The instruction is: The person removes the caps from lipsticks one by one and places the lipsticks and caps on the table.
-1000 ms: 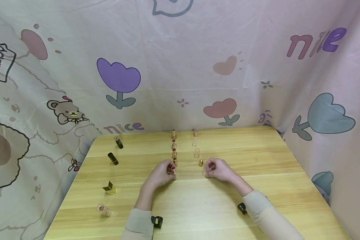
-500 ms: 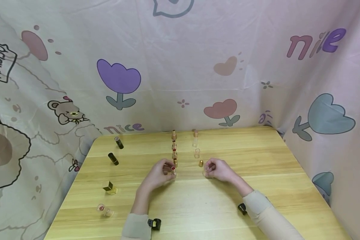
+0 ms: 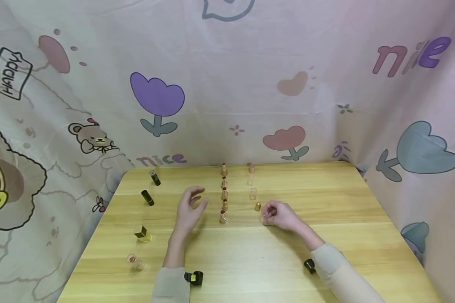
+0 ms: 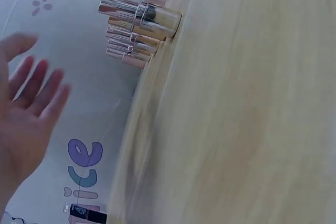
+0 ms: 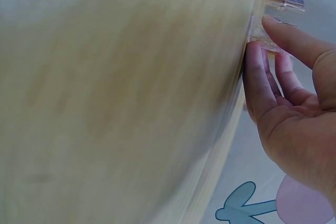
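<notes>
Several uncapped lipsticks stand upright in a row on the table, the nearest (image 3: 223,216) with a red tip. To the left of that row hovers my left hand (image 3: 189,210), fingers spread and loosely bent, holding nothing. In the left wrist view the same hand (image 4: 23,124) is apart from the lipsticks (image 4: 139,17). My right hand (image 3: 282,215) pinches a clear cap (image 3: 263,218) at the tabletop between thumb and fingers, which hide part of it. Just behind it stands a small gold cap (image 3: 258,206), then a clear cap (image 3: 253,193) and a taller pink-topped one (image 3: 251,174).
Along the table's (image 3: 326,252) left side are a black lipstick (image 3: 155,177), another black one (image 3: 148,198), a gold square-capped one (image 3: 143,234) and a clear-capped one (image 3: 136,261). A printed curtain (image 3: 220,75) hangs behind the table and at its sides.
My left hand has let go of the nearest lipstick and moved left and farther back, its fingers spreading. The lipstick stays upright in the row. My right hand keeps its pinch on the clear cap.
</notes>
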Action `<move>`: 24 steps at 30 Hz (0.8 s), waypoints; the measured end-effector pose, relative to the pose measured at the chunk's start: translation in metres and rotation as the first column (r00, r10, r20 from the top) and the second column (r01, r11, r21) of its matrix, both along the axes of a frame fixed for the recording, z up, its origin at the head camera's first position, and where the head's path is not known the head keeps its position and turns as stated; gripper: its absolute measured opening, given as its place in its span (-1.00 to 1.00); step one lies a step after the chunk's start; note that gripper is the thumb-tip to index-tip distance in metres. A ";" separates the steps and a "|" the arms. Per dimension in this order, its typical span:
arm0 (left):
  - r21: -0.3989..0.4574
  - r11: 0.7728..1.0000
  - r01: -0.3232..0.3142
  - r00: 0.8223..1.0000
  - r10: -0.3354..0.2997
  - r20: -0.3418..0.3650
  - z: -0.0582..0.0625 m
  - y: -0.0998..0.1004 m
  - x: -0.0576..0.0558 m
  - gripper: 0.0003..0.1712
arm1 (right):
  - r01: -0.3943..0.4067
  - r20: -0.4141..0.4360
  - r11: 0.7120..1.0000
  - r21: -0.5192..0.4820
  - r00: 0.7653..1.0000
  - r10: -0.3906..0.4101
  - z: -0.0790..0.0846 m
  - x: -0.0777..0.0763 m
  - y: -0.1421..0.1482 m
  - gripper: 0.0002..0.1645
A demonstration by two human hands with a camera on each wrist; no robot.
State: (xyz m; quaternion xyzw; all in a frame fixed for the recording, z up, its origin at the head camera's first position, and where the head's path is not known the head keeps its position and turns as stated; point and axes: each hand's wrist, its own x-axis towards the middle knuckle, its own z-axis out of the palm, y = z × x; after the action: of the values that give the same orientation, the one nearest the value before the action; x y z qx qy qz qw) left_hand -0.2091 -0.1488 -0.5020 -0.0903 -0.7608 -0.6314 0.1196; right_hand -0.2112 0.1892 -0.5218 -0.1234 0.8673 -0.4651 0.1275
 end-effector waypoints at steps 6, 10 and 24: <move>0.125 0.938 -0.324 0.933 0.339 -0.119 0.002 -0.003 -0.022 -0.45 | 0.005 0.001 1.000 0.003 1.000 -0.005 0.001 0.000 0.001 -0.65; 0.211 0.842 -0.496 0.839 0.528 -0.135 0.003 -0.011 -0.040 -0.38 | 0.003 0.005 1.000 0.000 1.000 -0.003 0.001 -0.001 0.001 -0.66; 0.208 0.655 -0.726 0.685 0.714 0.145 -0.005 -0.048 -0.090 -0.03 | 0.015 0.034 1.000 -0.019 0.999 -0.014 0.000 -0.001 0.000 -0.62</move>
State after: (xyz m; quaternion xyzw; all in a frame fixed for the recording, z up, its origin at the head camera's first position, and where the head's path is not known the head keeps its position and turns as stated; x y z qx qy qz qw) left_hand -0.2991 -0.1965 -0.5067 0.2500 -0.6514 -0.6245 0.3511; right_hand -0.2122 0.1897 -0.5217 -0.1104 0.8615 -0.4762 0.1375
